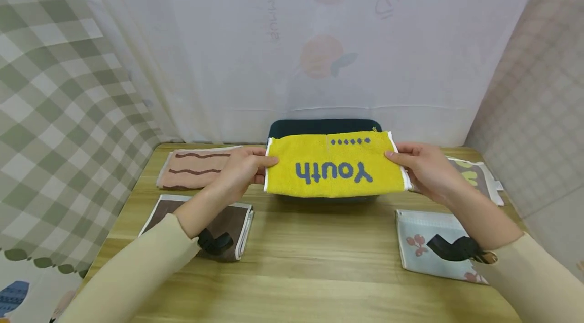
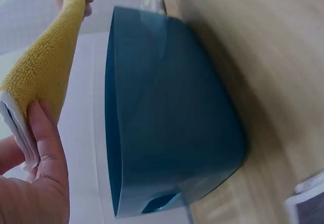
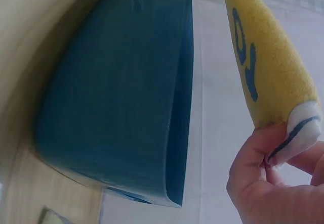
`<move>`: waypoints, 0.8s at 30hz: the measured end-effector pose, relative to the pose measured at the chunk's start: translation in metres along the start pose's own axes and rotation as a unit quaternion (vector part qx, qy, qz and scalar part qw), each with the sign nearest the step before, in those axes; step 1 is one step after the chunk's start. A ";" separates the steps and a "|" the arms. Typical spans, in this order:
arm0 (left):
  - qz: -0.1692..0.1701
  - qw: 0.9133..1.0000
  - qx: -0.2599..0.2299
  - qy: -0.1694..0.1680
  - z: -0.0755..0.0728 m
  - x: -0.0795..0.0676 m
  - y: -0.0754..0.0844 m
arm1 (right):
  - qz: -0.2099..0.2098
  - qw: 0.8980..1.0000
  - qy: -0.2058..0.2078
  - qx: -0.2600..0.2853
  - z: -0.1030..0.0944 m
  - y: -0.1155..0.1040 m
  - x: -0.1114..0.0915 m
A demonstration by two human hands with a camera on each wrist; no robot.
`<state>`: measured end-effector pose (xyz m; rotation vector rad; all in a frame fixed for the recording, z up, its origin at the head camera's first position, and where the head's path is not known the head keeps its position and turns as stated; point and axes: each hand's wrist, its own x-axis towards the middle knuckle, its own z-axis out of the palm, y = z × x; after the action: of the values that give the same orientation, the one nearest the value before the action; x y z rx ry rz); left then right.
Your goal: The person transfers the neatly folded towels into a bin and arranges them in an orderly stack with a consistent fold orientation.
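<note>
A folded yellow towel (image 1: pixel 337 181) with grey "Youth" lettering and white ends is stretched between both hands. My left hand (image 1: pixel 242 168) pinches its left end, thumb on top. At the opposite end my right hand (image 1: pixel 424 166) pinches the white edge in the same way. Behind and below the towel stands a dark teal bin (image 1: pixel 324 126), mostly covered by it in the head view. Both wrist views show the bin's side wall (image 2: pixel 167 107) and its rim, with the towel (image 3: pixel 273 57) held above the opening, apart from it.
Folded towels lie on the wooden table (image 1: pixel 319 262): a pink striped one (image 1: pixel 191 168) and a brown one (image 1: pixel 171 206) at left, a grey patterned one (image 1: pixel 479 176) and a pale blue cherry one (image 1: pixel 420 257) at right. A white curtain (image 1: pixel 219 59) hangs behind.
</note>
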<state>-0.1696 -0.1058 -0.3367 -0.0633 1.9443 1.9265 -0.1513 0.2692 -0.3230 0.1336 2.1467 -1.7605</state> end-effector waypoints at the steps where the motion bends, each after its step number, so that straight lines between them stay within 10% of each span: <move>1: 0.003 1.000 -0.001 0.006 0.000 0.004 0.002 | -0.003 1.000 0.005 -0.001 -0.001 -0.002 0.003; 10: 0.022 0.998 -0.001 0.057 0.005 0.040 0.009 | -0.015 0.997 0.070 -0.030 -0.002 -0.017 0.029; 24: -0.013 0.996 -0.003 0.084 0.029 0.075 0.002 | 0.006 0.998 0.060 -0.016 0.006 -0.009 0.068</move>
<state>-0.2315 -0.0591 -0.3574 -0.2584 2.0321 1.9665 -0.2161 0.2507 -0.3385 0.2478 2.2522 -1.7506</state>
